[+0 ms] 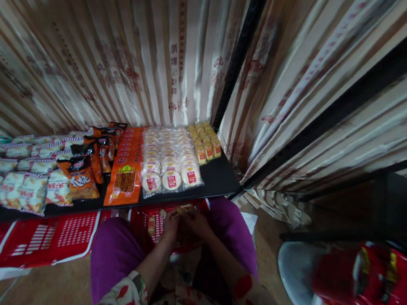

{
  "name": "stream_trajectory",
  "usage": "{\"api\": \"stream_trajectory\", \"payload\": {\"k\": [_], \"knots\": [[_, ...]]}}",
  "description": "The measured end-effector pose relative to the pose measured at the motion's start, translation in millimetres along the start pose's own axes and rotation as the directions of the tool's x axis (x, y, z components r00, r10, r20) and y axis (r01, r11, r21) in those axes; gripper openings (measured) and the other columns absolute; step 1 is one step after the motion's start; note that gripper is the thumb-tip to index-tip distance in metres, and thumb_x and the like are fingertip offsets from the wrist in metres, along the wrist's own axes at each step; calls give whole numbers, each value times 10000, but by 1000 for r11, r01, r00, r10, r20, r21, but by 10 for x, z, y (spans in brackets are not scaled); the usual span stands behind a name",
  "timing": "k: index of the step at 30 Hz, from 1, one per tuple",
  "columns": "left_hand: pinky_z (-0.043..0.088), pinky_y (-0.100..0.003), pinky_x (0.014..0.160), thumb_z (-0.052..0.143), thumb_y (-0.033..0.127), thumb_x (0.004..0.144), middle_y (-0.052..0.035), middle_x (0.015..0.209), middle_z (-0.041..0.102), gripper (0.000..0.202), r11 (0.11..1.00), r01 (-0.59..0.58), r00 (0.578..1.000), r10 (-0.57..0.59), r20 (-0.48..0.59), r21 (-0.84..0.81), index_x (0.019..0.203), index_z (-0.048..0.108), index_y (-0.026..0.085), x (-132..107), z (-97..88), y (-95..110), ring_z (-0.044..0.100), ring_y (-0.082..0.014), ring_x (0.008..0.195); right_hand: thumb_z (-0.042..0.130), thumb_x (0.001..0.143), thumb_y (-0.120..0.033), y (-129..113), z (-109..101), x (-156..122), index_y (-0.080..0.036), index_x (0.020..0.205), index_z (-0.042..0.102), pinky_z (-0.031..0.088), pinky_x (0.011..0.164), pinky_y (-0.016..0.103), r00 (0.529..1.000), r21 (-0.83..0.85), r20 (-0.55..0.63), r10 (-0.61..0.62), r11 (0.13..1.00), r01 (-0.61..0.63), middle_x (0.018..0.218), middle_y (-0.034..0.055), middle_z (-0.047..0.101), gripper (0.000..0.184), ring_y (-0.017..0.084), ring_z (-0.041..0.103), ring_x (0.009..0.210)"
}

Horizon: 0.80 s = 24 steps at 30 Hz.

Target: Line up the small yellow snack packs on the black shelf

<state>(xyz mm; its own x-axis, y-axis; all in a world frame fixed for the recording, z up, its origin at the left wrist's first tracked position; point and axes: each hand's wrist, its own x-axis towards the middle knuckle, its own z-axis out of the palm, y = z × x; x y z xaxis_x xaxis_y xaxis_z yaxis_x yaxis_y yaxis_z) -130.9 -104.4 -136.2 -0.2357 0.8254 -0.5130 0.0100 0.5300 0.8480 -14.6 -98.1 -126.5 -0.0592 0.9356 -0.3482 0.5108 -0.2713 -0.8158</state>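
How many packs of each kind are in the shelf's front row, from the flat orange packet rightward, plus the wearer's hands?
Flat orange packet: 1
Round white packs: 3
Small yellow packs: 3
Left hand and right hand: 2
Total: 9
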Motion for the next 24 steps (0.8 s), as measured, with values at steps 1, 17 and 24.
{"api": "stream_trajectory", "payload": {"k": [1, 17, 24], "knots": [[529, -281, 709, 470, 86, 759, -46, 855, 705, 283, 999, 4, 1000, -4, 6, -35, 996, 602, 167, -25, 17, 41, 668, -159, 774, 471, 816, -387, -16, -52, -16, -178, 942, 654, 468, 799, 303, 1000, -10, 1, 11, 1000, -11, 948, 65, 695, 305, 209, 640, 903], [492, -258, 675, 614, 196, 663, 6, 710, 632, 152, 966, -130, 976, 165, 142, -224, 789, 534, 173, -342, 214, 324, 614, -138, 703, 457, 798, -401, -307, -802, -273, -170, 756, 643, 405, 487, 203, 979, 164, 33, 201, 965, -204, 575, -1, 581, 300, 105, 520, 502], [452, -226, 622, 644, 238, 628, 40, 664, 575, 237, 960, -189, 970, 215, 111, -204, 812, 507, 181, -376, 344, 215, 569, -105, 620, 445, 831, -452, -421, -1056, -300, -180, 697, 620, 267, 392, 174, 991, 63, 19, 136, 989, -137, 472, -42, 490, 351, 62, 403, 396]]}}
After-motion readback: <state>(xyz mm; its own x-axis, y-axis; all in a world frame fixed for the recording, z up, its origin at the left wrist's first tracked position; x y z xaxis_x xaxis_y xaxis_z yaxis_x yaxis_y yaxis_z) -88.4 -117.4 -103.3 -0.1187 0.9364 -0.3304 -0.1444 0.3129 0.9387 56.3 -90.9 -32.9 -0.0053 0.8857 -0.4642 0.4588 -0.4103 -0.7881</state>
